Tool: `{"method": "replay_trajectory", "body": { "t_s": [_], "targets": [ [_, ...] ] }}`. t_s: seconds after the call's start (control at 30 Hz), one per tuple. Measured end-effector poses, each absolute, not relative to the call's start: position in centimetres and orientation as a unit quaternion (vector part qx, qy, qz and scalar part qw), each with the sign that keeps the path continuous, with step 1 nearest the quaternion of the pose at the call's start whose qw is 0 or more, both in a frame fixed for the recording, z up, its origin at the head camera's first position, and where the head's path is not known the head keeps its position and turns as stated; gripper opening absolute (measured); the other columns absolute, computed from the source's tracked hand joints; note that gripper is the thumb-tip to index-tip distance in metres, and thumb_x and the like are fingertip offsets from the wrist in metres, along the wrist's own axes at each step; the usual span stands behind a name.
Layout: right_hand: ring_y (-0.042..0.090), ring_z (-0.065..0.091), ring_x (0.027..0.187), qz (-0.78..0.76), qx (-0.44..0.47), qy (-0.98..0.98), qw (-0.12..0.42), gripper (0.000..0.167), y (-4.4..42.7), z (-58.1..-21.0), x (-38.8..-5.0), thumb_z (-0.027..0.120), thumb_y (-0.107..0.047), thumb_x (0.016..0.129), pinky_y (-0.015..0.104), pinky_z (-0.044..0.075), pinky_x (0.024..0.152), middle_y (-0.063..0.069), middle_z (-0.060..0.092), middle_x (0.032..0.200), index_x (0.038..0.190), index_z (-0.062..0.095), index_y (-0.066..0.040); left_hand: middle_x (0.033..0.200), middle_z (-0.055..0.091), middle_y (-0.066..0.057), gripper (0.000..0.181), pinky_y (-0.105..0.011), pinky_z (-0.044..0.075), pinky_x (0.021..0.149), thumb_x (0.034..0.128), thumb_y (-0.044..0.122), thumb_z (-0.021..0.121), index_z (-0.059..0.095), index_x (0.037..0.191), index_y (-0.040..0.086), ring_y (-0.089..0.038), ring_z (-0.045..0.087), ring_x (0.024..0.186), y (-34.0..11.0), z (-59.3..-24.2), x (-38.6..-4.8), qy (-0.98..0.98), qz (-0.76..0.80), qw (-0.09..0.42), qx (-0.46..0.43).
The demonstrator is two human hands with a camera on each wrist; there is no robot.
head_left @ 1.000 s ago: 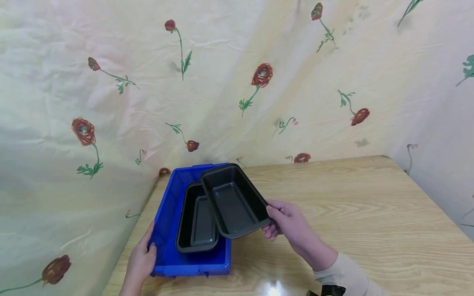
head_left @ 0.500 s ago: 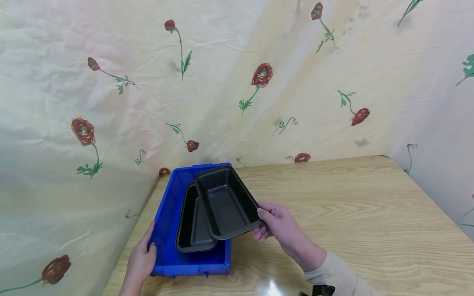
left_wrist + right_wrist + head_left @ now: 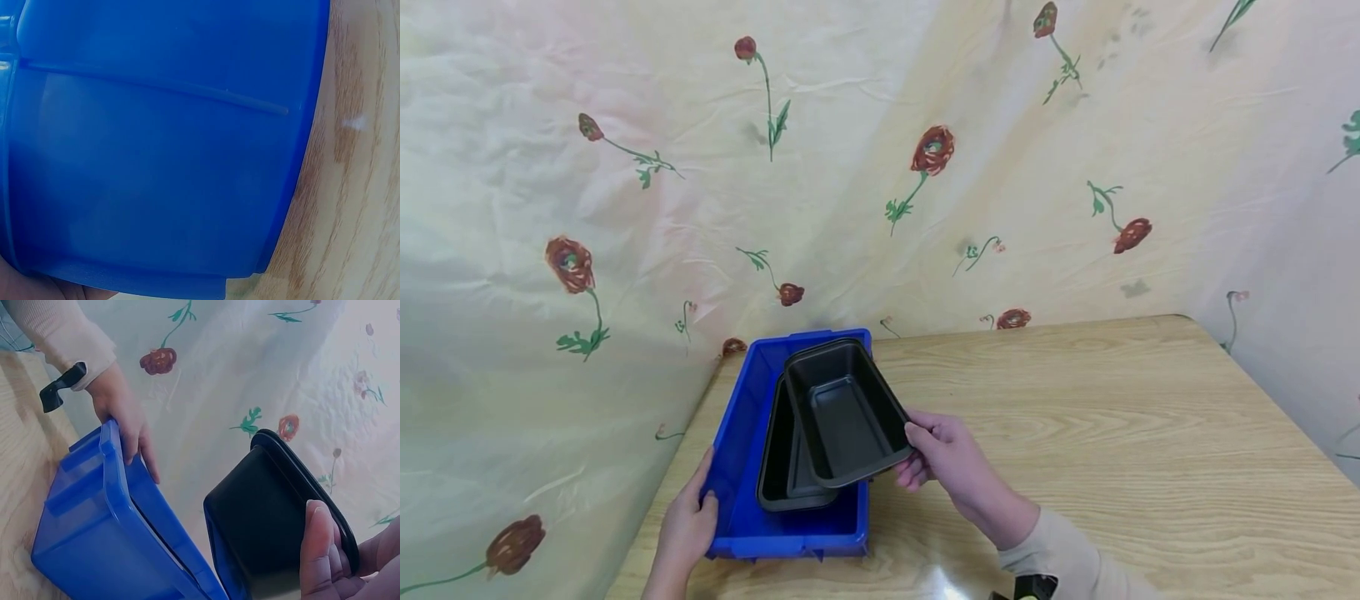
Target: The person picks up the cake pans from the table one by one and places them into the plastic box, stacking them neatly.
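Note:
A black loaf pan (image 3: 848, 421) is pinched by its near right corner in my right hand (image 3: 953, 467), thumb on the rim and fingers underneath. It is tilted above the right part of a blue plastic bin (image 3: 820, 533). In the right wrist view my right fingers (image 3: 317, 534) lie against the dark pan wall (image 3: 256, 512). A second black loaf pan (image 3: 778, 458) lies inside the bin, partly covered by the held one. My left hand (image 3: 685, 529) grips the bin's left rim near its front corner. The left wrist view is mostly filled by the bin's blue wall (image 3: 150, 175).
The bin stands at the left end of a wood-grain table (image 3: 1097, 425). Behind and to the left hangs a flower-printed cloth (image 3: 850, 167). The table surface stretches away to the right of the bin.
My right hand has moved left with the held loaf pan, which now covers more of the pan in the bin. The left hand and the bin have stayed in place.

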State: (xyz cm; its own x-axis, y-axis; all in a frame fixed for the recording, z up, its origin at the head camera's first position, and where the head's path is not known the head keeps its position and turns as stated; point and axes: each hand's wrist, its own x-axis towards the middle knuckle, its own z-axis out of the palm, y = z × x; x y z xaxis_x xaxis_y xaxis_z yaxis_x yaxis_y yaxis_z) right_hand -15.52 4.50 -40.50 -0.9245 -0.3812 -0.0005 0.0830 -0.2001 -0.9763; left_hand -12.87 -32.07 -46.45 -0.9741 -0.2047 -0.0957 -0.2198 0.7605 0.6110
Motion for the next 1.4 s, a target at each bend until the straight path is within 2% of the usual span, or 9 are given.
{"method": "replay_trajectory", "body": {
  "t_s": [0.13, 0.43, 0.63, 1.4],
  "targets": [
    [0.011, 0.064, 0.051, -0.770, -0.123, 0.607, 0.154, 0.046, 3.9, -40.5, -15.5, 0.039, -0.007, 0.103, 0.023, 0.055, 0.050, 0.013, 0.067, 0.069, 0.141, 0.034, 0.018, 0.153, 0.023, -0.030, 0.066, -0.063, 0.027, 0.108, 0.0978, 0.002, 0.033, 0.011, 0.158, 0.019, -0.050, 0.027, 0.137, -32.1, -46.5, -12.8, 0.939, 0.328, 0.005, -0.108],
    [0.010, 0.064, 0.052, -0.775, -0.123, 0.597, 0.164, 0.045, 2.6, -40.5, -15.7, 0.038, -0.006, 0.103, 0.022, 0.054, 0.050, 0.006, 0.066, 0.066, 0.141, 0.035, 0.017, 0.153, 0.024, -0.030, 0.067, -0.063, 0.027, 0.108, 0.0972, 0.001, 0.034, 0.012, 0.158, 0.018, -0.049, 0.027, 0.137, -32.2, -46.6, -12.8, 0.938, 0.332, 0.001, -0.103],
    [0.010, 0.064, 0.051, -0.776, -0.121, 0.598, 0.160, 0.044, 1.8, -40.8, -15.8, 0.039, -0.006, 0.103, 0.022, 0.054, 0.049, 0.009, 0.067, 0.067, 0.139, 0.036, 0.019, 0.153, 0.024, -0.030, 0.067, -0.063, 0.027, 0.108, 0.0970, 0.001, 0.033, 0.011, 0.158, 0.017, -0.049, 0.027, 0.137, -32.1, -46.6, -12.9, 0.939, 0.329, 0.001, -0.102],
    [0.011, 0.064, 0.050, -0.779, -0.127, 0.590, 0.169, 0.041, -0.9, -42.1, -16.0, 0.036, -0.002, 0.103, 0.023, 0.055, 0.048, 0.015, 0.068, 0.068, 0.141, 0.039, 0.014, 0.154, 0.022, -0.029, 0.066, -0.063, 0.027, 0.108, 0.0972, 0.000, 0.033, 0.012, 0.158, 0.017, -0.049, 0.027, 0.137, -31.9, -46.4, -12.8, 0.938, 0.329, -0.001, -0.110]
  ]
}}
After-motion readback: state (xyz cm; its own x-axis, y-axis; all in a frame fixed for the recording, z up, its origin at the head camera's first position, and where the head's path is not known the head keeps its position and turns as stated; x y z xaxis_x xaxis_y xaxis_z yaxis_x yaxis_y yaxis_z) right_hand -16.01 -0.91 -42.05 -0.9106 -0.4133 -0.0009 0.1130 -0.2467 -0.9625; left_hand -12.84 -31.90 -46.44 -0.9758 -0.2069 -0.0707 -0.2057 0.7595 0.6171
